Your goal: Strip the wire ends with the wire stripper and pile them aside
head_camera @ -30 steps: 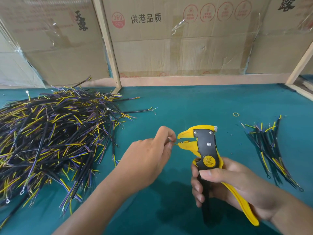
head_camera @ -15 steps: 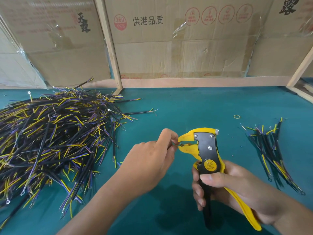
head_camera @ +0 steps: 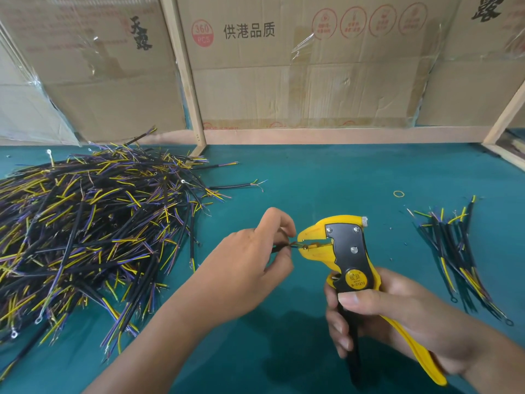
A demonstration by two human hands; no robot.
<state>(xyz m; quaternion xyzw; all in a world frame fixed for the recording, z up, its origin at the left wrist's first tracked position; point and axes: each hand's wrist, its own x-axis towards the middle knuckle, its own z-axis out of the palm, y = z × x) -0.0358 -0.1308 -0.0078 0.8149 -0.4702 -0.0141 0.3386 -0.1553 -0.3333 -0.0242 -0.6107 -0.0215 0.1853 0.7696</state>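
Observation:
My right hand (head_camera: 377,317) grips the handles of a yellow and black wire stripper (head_camera: 345,257), its jaws pointing left. My left hand (head_camera: 250,268) pinches a short black wire (head_camera: 279,247) between thumb and fingers, and the wire's thin coloured end reaches into the stripper's jaws. Most of that wire is hidden by my fingers. A big heap of black wires with yellow and purple ends (head_camera: 85,223) lies on the left of the green table. A small pile of the same wires (head_camera: 454,251) lies at the right.
The table (head_camera: 326,177) has a teal mat. Cardboard boxes (head_camera: 284,66) and wooden frame posts (head_camera: 184,75) wall off the back. A yellow rubber band (head_camera: 398,193) lies behind the stripper, with tiny insulation scraps around it.
The stripper's jaws have opened slightly and the wire end now sits inside them. My left hand's fingers have shifted a little on the wire. Both hands stay in about the same place.

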